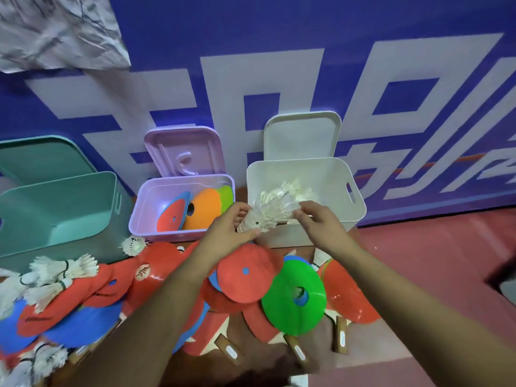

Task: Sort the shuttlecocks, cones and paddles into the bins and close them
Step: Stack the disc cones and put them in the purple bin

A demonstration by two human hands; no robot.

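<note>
Both hands hold a bunch of white feather shuttlecocks [266,215] just in front of the white bin [321,233]. My left hand [226,233] grips the bunch from the left, and my right hand [318,223] pinches it from the right. More shuttlecocks [293,191] lie inside the white bin. The pink bin [145,216] holds several flat cones [201,208]. The teal bin [42,236] stands at the left with nothing visible inside. On the floor lies a heap of red paddles [245,272], a green cone [293,297], blue cones and loose shuttlecocks [53,272].
All three bins stand against a blue banner wall, each with its lid [303,135] leaning upright behind it. Wooden paddle handles [340,337] stick out toward me. Red floor [432,275] lies to the right of the heap.
</note>
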